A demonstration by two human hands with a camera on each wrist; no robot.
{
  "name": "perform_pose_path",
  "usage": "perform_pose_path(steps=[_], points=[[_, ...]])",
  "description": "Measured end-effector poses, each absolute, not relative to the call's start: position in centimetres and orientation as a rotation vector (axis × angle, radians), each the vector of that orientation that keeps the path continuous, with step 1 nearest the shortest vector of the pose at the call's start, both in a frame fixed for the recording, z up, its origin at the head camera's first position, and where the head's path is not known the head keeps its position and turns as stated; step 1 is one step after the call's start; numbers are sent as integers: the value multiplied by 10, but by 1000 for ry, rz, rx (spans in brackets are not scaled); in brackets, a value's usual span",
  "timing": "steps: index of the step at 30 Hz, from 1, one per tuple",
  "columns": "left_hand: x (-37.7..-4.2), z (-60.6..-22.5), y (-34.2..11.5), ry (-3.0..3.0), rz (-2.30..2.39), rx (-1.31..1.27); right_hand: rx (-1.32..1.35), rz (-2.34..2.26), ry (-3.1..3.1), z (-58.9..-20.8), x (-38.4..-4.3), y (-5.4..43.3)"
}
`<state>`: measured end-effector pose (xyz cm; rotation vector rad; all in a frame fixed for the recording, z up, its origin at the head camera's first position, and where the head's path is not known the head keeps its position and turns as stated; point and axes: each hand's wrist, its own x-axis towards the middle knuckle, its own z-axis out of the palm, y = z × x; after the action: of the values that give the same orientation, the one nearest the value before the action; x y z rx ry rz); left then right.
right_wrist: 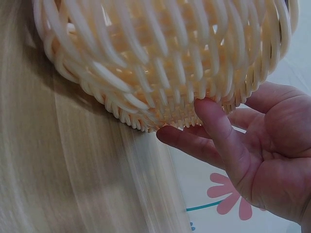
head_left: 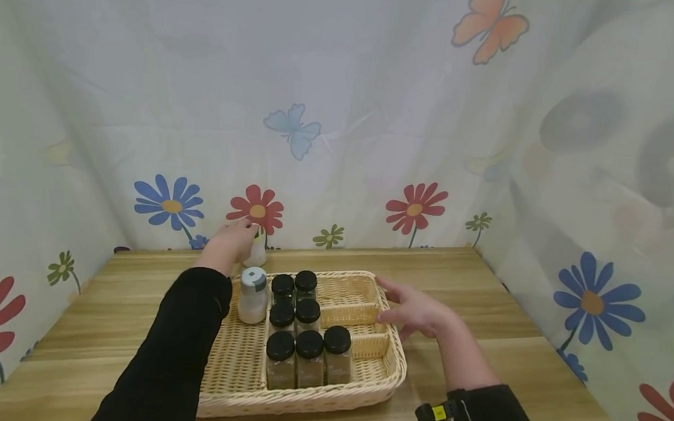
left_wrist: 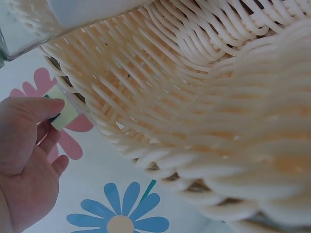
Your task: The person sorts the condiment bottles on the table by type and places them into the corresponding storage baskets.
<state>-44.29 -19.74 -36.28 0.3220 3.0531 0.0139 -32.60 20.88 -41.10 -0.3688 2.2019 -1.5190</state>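
Observation:
My left hand [head_left: 233, 242] reaches past the back edge of the wicker basket [head_left: 304, 399]. Its thumb and fingers pinch the top of a seasoning bottle [head_left: 257, 254] with white contents. In the left wrist view a pale yellow-green part [left_wrist: 67, 116] shows between those fingers. My right hand [head_left: 420, 311] holds the basket's right side, thumb over the rim; in the right wrist view its fingers [right_wrist: 192, 145] lie against the outer weave. Inside the basket, a white-filled shaker [head_left: 252, 304] with a grey-white lid stands in the left compartment. Several black-capped spice jars [head_left: 309, 361] fill the middle.
The basket has divided compartments on its right, with low woven partitions [head_left: 351, 315]. It stands on a wood-grain table [head_left: 108, 313]. A white curtain [head_left: 346, 141] with flowers and butterflies hangs behind the table and along its sides.

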Motion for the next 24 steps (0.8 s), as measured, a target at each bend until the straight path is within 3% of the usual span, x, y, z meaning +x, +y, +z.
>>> perform_pose_path(steps=[24], points=[[-413,-334,-221,3025,252,239,-363,-1509,2202,-411,-327,208]])
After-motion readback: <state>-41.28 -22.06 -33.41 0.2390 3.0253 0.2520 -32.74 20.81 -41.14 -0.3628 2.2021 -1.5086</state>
